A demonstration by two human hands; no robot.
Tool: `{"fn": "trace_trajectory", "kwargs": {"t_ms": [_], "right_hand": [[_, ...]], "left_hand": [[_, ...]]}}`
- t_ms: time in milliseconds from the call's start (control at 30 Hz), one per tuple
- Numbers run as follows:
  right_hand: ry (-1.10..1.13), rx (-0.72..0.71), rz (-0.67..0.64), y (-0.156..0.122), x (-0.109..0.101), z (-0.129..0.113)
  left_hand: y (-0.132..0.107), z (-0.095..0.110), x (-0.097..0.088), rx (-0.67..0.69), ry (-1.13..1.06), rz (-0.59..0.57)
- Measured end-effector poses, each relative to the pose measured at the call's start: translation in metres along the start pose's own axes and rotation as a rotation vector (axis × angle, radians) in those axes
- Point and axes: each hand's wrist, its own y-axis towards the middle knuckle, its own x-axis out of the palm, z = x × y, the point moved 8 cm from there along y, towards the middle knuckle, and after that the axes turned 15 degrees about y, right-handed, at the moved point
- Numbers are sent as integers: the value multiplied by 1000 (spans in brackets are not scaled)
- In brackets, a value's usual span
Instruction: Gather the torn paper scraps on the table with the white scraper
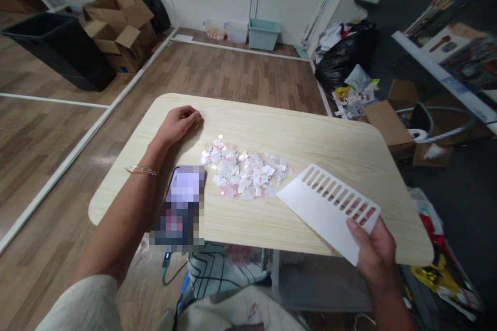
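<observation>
A loose pile of small white and pale pink pieces [250, 173] lies mid-table, several of them looking glossy or see-through. My right hand [378, 253] grips a flat white slotted plate [324, 207] at its right end, thumb on top. A row of long slots runs along the plate's far side, and its left corner reaches the pile's right edge. To the pile's upper left, my left hand [180, 123] rests on the tabletop with fingers curled closed; its palm side is hidden. A phone [184, 191], partly blurred out, lies beside my left forearm.
The light wooden table [310, 129] has rounded corners. Beyond it stand a black bin [62, 51], cardboard boxes [120, 31] and a teal tub [264, 34]. Bags [345, 54] and an open carton [392, 124] sit to the right. A cable [166, 274] hangs below the phone.
</observation>
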Motion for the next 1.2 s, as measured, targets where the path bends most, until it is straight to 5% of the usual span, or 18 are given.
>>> {"fn": "trace_trajectory", "kwargs": {"t_ms": [300, 467, 700, 1000, 1200], "right_hand": [[2, -5, 73, -21, 1, 0], [42, -138, 130, -18, 0, -7], [26, -47, 111, -32, 21, -10], [26, 25, 113, -40, 8, 0], [-1, -9, 133, -61, 19, -8]], "left_hand": [[1, 3, -1, 0, 56, -6], [0, 6, -2, -3, 60, 6], [0, 5, -1, -27, 13, 1], [0, 6, -1, -15, 44, 13], [1, 8, -1, 2, 35, 1]]}}
